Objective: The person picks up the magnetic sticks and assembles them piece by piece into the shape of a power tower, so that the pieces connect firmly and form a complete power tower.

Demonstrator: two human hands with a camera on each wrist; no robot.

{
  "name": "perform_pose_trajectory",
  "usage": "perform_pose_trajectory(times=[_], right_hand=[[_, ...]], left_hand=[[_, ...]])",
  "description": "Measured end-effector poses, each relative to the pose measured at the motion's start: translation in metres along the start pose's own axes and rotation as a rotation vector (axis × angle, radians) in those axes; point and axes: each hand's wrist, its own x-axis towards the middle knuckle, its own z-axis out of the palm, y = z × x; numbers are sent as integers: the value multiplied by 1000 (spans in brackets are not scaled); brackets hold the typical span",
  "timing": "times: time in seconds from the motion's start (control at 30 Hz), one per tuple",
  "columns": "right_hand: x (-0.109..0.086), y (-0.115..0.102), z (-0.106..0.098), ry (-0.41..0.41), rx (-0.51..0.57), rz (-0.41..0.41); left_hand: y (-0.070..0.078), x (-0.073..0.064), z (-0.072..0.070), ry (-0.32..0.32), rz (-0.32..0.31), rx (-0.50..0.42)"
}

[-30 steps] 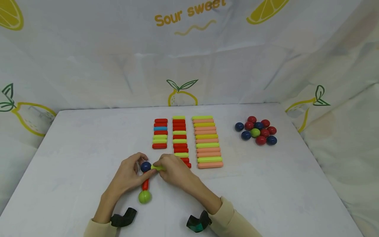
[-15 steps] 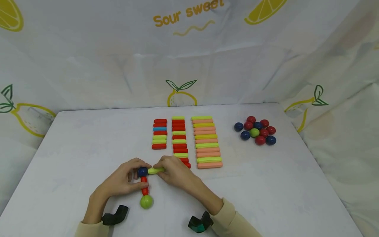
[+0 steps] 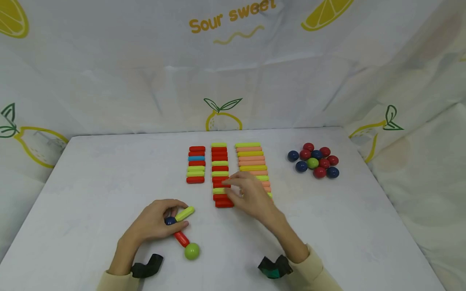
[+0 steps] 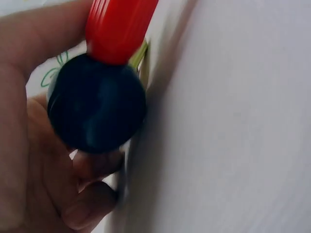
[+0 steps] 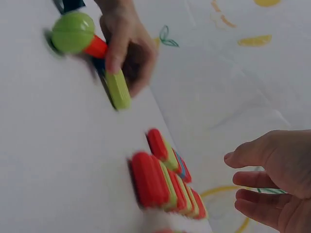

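My left hand [image 3: 154, 220] holds a joined ball-and-stick piece by its dark blue ball [image 3: 170, 220]. From that ball a yellow-green stick [image 3: 185, 214] points up and right, and a red stick [image 3: 181, 239] runs down to a light green ball [image 3: 191, 251]. The left wrist view has the blue ball [image 4: 97, 104] close up, thumb and fingers around it. My right hand [image 3: 253, 196] is over the near end of the middle column of red and yellow-green sticks [image 3: 220, 158], partly covering the right column. Its fingers [image 5: 255, 179] are apart with nothing between them.
A shorter column of red, blue and yellow-green sticks [image 3: 196, 163] lies at the left. The right column of orange, yellow and yellow-green sticks [image 3: 252, 158] sits beside the middle one. Loose red, blue and green balls [image 3: 313, 163] cluster at the back right of the white table [image 3: 346, 222].
My right hand has let go of the yellow-green stick and moved right to the stick columns. The joined piece has turned in my left hand, its green ball swinging right.
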Motion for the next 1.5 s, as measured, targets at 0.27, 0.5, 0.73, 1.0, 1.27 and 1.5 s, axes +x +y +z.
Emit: perform_pose_trajectory(times=[0.27,0.5,0.73,1.0,1.27,1.5], right_hand=[[-20,86,-69,269,-169,245],[-48,135,-107,337,-244,351],[-55,144,-112,210,-260,479],[-55,148,-106,218,-261,533],[-60,153,-102,263,-271,548],[-49,106,-92,357,-218,368]], left_hand=[[0,0,4,30,11,32],[4,-7,-5,-81,56,51],[8,-6,-6,-147,52,117],[7,-3,1,-73,10,130],[7,-1,2,-38,22,129],[11,3,8,30,1,137]])
